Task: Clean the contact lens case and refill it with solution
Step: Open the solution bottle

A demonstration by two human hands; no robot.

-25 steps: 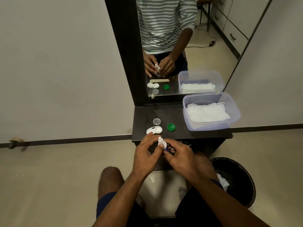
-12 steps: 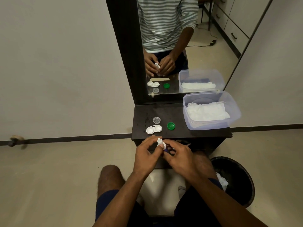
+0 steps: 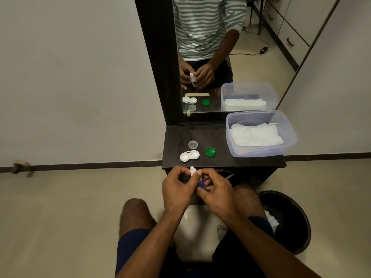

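Both hands are now holding slightly closer to the shelf edge: left hand (image 3: 177, 189) and right hand (image 3: 215, 190) are grasping the solution bottle (image 3: 197, 178). Squeezing early risks spilling short of the open lens case (image 3: 189, 155) lying on the shelf (image 3: 230, 137). Nearby, a clear tub (image 3: 261, 152) is holding white tissues (image 3: 256, 136); the bin (image 3: 289, 217) is holding crumpled ones.

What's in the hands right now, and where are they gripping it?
Both hands hold the solution bottle: left hand pinches near its white top, right hand grips the blue body lower down.
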